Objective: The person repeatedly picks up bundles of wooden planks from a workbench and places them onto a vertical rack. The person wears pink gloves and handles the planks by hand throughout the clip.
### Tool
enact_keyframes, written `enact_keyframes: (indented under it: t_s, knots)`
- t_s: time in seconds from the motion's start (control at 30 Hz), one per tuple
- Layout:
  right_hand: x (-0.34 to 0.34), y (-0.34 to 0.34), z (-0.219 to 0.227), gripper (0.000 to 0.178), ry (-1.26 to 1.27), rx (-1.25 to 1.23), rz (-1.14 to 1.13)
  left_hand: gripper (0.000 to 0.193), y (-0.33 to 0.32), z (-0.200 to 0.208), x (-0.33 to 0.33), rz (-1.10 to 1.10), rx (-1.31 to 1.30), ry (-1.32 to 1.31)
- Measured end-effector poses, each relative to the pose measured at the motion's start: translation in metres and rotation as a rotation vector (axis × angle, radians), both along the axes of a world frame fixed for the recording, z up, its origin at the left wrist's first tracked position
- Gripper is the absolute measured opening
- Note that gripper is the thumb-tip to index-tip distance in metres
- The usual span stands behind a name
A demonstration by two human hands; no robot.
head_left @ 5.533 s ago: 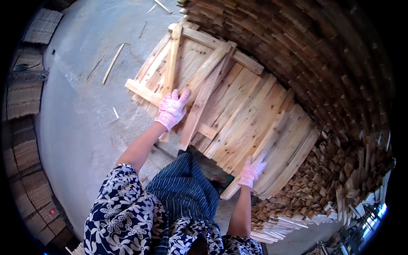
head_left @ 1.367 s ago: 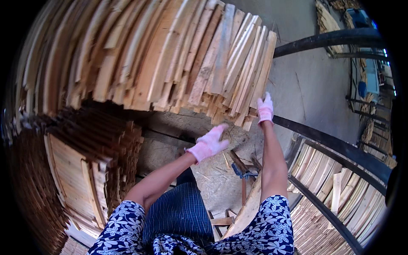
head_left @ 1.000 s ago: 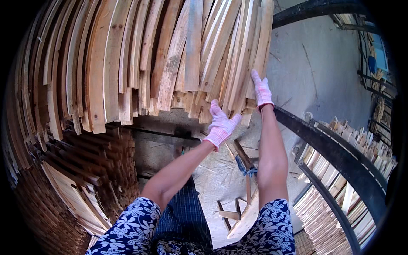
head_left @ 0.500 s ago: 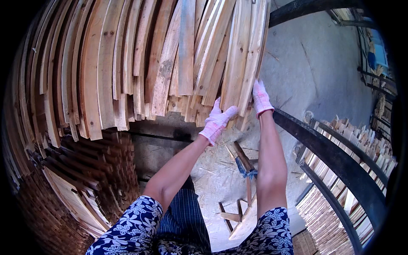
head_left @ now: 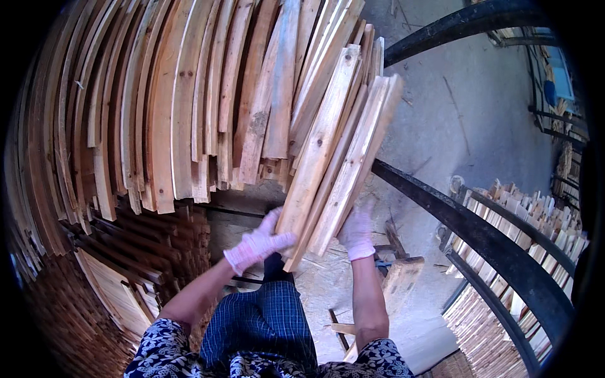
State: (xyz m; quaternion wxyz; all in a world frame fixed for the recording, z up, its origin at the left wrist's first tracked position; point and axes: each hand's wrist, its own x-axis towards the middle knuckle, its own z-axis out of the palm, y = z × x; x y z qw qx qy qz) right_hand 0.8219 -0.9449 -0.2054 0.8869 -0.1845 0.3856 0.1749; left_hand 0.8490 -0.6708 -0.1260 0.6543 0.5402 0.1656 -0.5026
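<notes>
Several pale wooden boards [head_left: 320, 135] are gripped between my two gloved hands. My left hand [head_left: 259, 242], in a pink and white knit glove, is wrapped round the near left end of this bundle. On the bundle's right side my right hand [head_left: 358, 234], gloved alike, presses in; its fingers are partly behind the wood and slightly blurred. The bundle slants up to the right, its near ends close to my body. Behind and to the left lies a large stack of long boards [head_left: 183, 113], their ends uneven toward me.
Dark metal bars [head_left: 466, 220] run along the right, with another stack of boards [head_left: 498, 277] beyond them. Below the big stack at left are darker piled slats [head_left: 151, 252]. A small wooden frame [head_left: 403, 274] stands on the dusty floor [head_left: 454, 120], which has scattered wood scraps.
Both hands have drawn several boards off the right side of the stack toward my body. The boards now slant, their far ends pulled back from the bar.
</notes>
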Motion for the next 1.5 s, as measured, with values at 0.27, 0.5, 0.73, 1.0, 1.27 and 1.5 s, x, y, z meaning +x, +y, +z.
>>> enact_keyframes:
  t_s: [0.27,0.5,0.73,1.0,1.27,1.5]
  knots:
    - [0.017,0.035,-0.028,0.076,0.108,-0.465,0.035,0.086,-0.008,-0.105,0.006,0.168,-0.225,0.249]
    - [-0.037,0.065,0.048,0.071,-0.011,-0.604,0.164,0.125,0.005,0.017,-0.025,-0.243,0.099,-0.058]
    - [-0.18,0.118,0.127,0.067,0.1,-0.419,0.157,0.12,0.103,0.09,-0.135,-0.433,0.024,-0.134]
    - [-0.188,0.161,0.132,0.076,-0.006,-0.324,0.046,0.111,0.079,0.111,-0.136,-0.058,0.028,-0.226]
    - [-0.235,0.244,0.272,0.07,-0.404,-0.585,0.286,0.115,0.161,0.178,-0.278,0.488,-0.237,-0.467]
    - [-0.266,0.401,0.369,0.094,-0.948,-0.491,0.81,0.111,0.306,0.264,-0.422,0.886,0.046,-0.628]
